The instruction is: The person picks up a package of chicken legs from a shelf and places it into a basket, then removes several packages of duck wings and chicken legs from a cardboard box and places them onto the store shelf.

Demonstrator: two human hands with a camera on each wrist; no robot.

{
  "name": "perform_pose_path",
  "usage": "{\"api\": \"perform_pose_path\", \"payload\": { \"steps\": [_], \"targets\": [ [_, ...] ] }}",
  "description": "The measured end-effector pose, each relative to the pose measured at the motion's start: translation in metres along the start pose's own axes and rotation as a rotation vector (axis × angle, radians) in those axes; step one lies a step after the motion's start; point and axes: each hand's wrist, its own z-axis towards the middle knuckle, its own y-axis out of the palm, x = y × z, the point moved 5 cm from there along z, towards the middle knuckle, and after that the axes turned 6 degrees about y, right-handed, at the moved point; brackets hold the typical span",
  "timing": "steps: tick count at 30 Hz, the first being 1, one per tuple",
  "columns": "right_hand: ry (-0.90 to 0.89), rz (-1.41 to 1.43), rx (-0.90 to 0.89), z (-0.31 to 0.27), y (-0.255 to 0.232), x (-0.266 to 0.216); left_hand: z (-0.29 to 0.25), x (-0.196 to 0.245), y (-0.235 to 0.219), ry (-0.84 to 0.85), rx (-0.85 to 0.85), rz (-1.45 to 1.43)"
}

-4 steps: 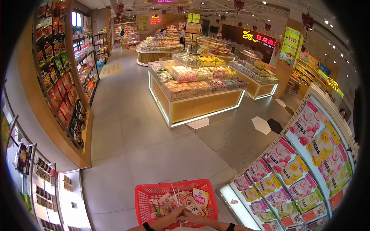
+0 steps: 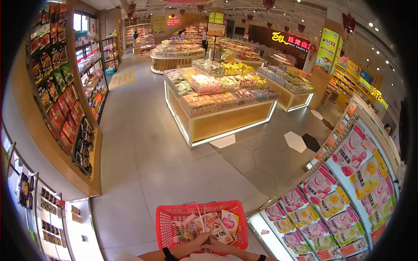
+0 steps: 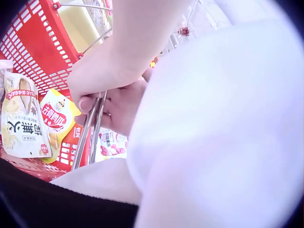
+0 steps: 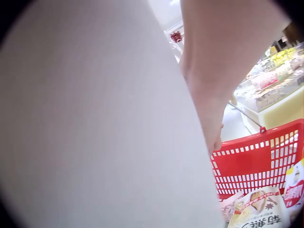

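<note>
A red plastic shopping basket (image 2: 167, 217) hangs in front of me at the bottom of the head view. Its thin metal handles (image 3: 88, 137) are drawn together at the hands. My left hand (image 2: 199, 240) and right hand (image 2: 214, 244) meet there, fingers curled round the handles. Inside the basket lie a cream-coloured snack pouch (image 3: 23, 118) and a yellow-and-white pouch with red lettering (image 3: 56, 116). Another pack with a photo print (image 2: 187, 232) lies at the basket's left. In the right wrist view, a white surface hides most of the right hand.
To the right stands a slanted rack of pink, yellow and green jelly pouches (image 2: 331, 204). Lit island counters (image 2: 226, 126) with packaged goods are ahead. Shelves of hanging packets (image 2: 54, 82) line the left wall. Grey tiled floor (image 2: 130, 174) runs between them. Further back are people.
The head view has shifted slightly, so the left shelves sit further left and the basket a little further right. Both hands keep their hold on the handles.
</note>
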Motion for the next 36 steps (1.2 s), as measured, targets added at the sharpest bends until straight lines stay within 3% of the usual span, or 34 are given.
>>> {"api": "perform_pose_path", "payload": {
  "steps": [1,2,4,5,7,9,14,21,24,25,26,30,31,36],
  "targets": [
    [0.006,0.049,0.075,-0.012,-0.03,-0.002,0.033,0.01,0.016,0.031,-0.109,-0.033],
    [0.015,0.007,0.149,-0.017,-0.063,0.01,0.048,0.032,0.045,-0.074,-0.075,-0.051],
    [-0.021,-0.044,0.267,0.006,-0.101,0.029,0.059,0.077,0.049,0.065,-0.157,0.118],
    [-0.045,0.01,0.214,0.015,-0.121,0.02,0.069,0.099,0.051,0.136,-0.201,0.204],
    [-0.083,0.123,0.104,0.022,-0.15,0.009,0.095,0.131,0.047,0.072,-0.173,0.179],
    [-0.111,0.143,0.225,0.021,-0.199,-0.027,0.118,0.176,0.042,0.061,-0.133,0.138],
    [-0.146,0.022,0.248,0.089,-0.348,-0.038,0.186,0.306,0.06,0.097,-0.012,0.054],
    [-0.203,-0.139,0.333,0.11,-0.535,-0.042,0.272,0.466,0.149,0.17,-0.019,0.098],
    [-0.146,0.035,0.165,0.089,-0.596,-0.059,0.31,0.515,0.193,0.141,-0.059,0.104],
    [-0.153,0.038,0.194,0.077,-0.622,-0.067,0.345,0.518,0.193,0.005,-0.054,-0.016],
    [-0.161,0.041,0.222,0.062,-0.644,-0.081,0.366,0.533,0.197,-0.036,-0.051,0.058],
    [-0.14,-0.048,0.367,0.05,-0.748,-0.094,0.446,0.594,0.229,-0.047,-0.053,0.142],
    [-0.112,-0.078,0.429,0.056,-0.8,-0.089,0.493,0.627,0.247,-0.065,-0.114,0.153],
    [-0.073,0.051,0.477,0.049,-0.974,-0.091,0.624,0.737,0.32,-0.104,-0.281,0.223]
  ]
}}
